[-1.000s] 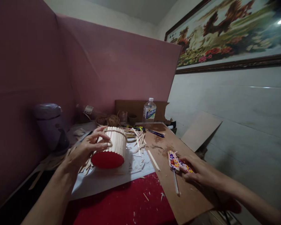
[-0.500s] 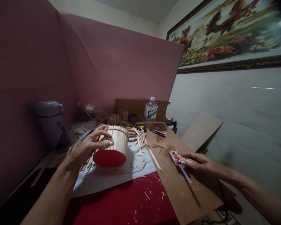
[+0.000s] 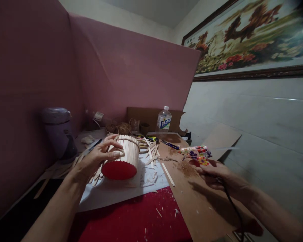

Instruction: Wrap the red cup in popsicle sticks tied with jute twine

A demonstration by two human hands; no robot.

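Note:
My left hand (image 3: pixel 107 150) is closed around the upper left side of a cylinder covered in wooden craft sticks (image 3: pixel 128 151). The cylinder lies tilted, its red round end (image 3: pixel 119 170) facing me. Brown twine (image 3: pixel 127 138) runs around its far part, and a bit of twine shows by my left fingertips. In my right hand (image 3: pixel 215 173) is a flower-patterned hot glue gun (image 3: pixel 198 154), held by its handle, nozzle pointing left. A translucent glue stick (image 3: pixel 224 148) juts from its rear, and a dark cord hangs below.
Loose craft sticks (image 3: pixel 168 174) and scraps lie on white paper and a brown board (image 3: pixel 192 201). Behind stand a clear bottle (image 3: pixel 164 121), twine balls (image 3: pixel 123 128) and a blue pen (image 3: pixel 169 145). A purple flask (image 3: pixel 59 134) stands at left, a pink panel behind.
My right hand has lifted the glue gun off the board and turned it level, nozzle leftward. My left hand and the cylinder have stayed nearly still. The view has shifted slightly.

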